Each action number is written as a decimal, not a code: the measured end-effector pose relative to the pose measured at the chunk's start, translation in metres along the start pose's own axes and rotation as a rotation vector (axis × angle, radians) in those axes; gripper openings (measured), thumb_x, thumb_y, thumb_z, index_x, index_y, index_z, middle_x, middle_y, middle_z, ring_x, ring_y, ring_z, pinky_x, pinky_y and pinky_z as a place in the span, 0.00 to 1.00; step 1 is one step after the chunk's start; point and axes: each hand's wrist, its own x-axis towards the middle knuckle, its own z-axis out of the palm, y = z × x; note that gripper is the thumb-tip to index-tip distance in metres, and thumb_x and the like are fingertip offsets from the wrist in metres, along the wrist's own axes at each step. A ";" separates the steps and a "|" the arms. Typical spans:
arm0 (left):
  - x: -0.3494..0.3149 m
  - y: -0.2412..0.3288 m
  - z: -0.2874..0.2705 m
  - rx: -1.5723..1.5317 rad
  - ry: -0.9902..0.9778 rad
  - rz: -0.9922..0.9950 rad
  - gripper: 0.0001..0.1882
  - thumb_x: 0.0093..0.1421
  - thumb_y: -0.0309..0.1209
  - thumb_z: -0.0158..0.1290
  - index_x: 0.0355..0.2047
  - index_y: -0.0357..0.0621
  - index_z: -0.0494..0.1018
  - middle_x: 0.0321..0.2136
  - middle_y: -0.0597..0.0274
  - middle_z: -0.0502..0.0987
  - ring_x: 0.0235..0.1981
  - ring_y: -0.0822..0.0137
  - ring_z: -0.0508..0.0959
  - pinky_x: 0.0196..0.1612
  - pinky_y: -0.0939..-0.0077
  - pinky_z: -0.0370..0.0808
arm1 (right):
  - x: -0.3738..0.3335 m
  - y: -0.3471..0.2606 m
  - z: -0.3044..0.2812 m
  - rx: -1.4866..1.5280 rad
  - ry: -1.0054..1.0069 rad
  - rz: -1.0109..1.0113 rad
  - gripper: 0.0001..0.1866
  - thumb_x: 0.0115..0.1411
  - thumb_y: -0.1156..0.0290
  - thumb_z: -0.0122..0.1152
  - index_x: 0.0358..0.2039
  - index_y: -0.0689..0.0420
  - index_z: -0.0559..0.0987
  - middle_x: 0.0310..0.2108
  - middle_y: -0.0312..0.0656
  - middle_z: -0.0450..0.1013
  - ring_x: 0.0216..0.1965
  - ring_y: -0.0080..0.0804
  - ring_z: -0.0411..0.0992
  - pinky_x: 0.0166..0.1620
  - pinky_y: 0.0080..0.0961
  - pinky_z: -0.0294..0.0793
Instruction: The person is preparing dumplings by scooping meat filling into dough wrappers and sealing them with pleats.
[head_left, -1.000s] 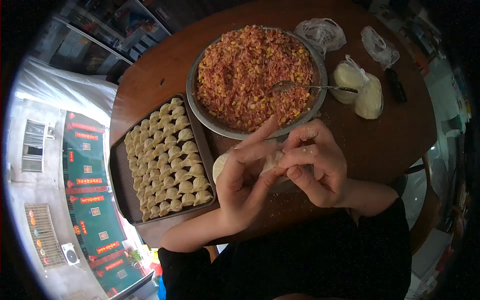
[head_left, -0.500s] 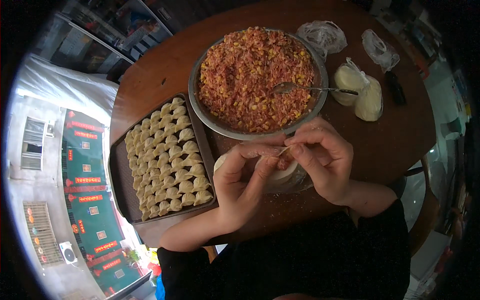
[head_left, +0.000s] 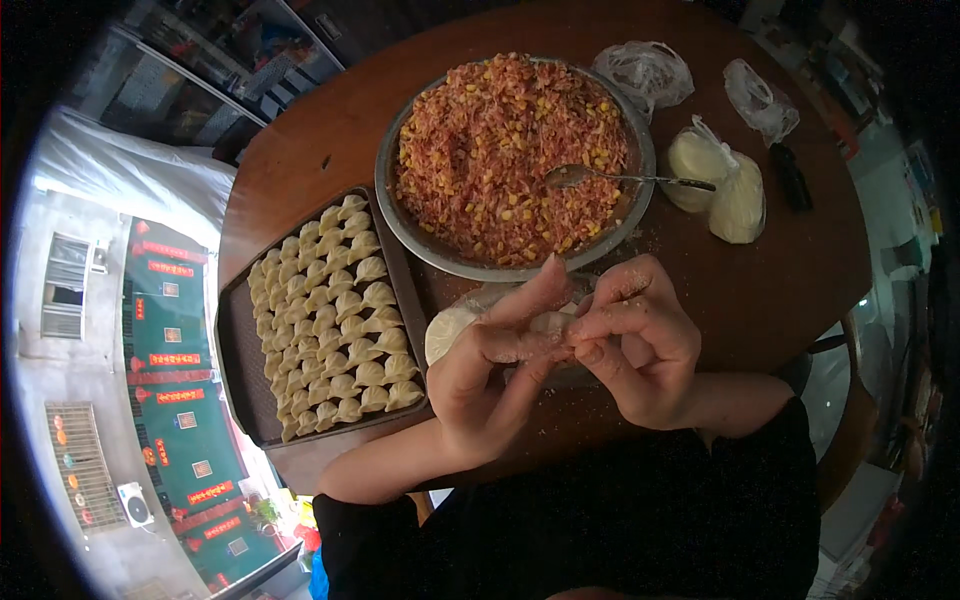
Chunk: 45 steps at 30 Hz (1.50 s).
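Both floury hands meet above the near side of the table, pinching one dumpling (head_left: 552,323) between them. Its pale wrapper shows only in part; the fingers hide the rest. My left hand (head_left: 490,360) grips it from the left with thumb and fingers closed, the index finger raised. From the right, my right hand (head_left: 640,340) pinches its edge with thumb and curled fingertips. Beneath the hands lies a stack of round pale wrappers (head_left: 450,330) on clear plastic, mostly covered by the hands. To the left, a dark tray (head_left: 245,375) bears rows of pleated dumplings (head_left: 335,310).
A large metal bowl (head_left: 388,205) of pink meat and corn filling (head_left: 500,160) stands just beyond the hands, a spoon (head_left: 640,179) lying in it. Farther right are bagged pale dough lumps (head_left: 735,200), crumpled plastic bags (head_left: 645,75) and a small black object (head_left: 790,178).
My fingers have shifted on the dumpling and now cover more of it; the filling seen before is hidden. My left index finger has lifted. The bowl and tray stay put.
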 end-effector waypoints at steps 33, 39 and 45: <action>0.015 0.012 -0.002 -0.373 0.272 -0.505 0.08 0.69 0.25 0.47 0.46 0.34 0.69 0.54 0.47 0.73 0.50 0.68 0.77 0.53 0.73 0.77 | 0.018 0.011 -0.001 0.076 -0.048 0.152 0.10 0.60 0.76 0.64 0.42 0.62 0.78 0.37 0.40 0.74 0.37 0.24 0.75 0.41 0.22 0.75; 0.008 0.009 0.004 -0.190 0.204 -0.409 0.08 0.69 0.23 0.47 0.46 0.34 0.68 0.53 0.47 0.73 0.52 0.66 0.76 0.55 0.72 0.76 | 0.016 0.008 0.000 0.110 0.038 0.153 0.07 0.63 0.77 0.60 0.42 0.63 0.78 0.38 0.41 0.74 0.39 0.24 0.74 0.42 0.21 0.74; 0.002 0.001 0.008 -0.136 0.155 -0.255 0.08 0.67 0.18 0.47 0.46 0.33 0.66 0.54 0.43 0.72 0.55 0.63 0.75 0.55 0.71 0.76 | 0.007 0.001 0.011 0.142 0.150 0.119 0.06 0.64 0.78 0.59 0.41 0.63 0.78 0.40 0.42 0.71 0.41 0.25 0.70 0.43 0.22 0.72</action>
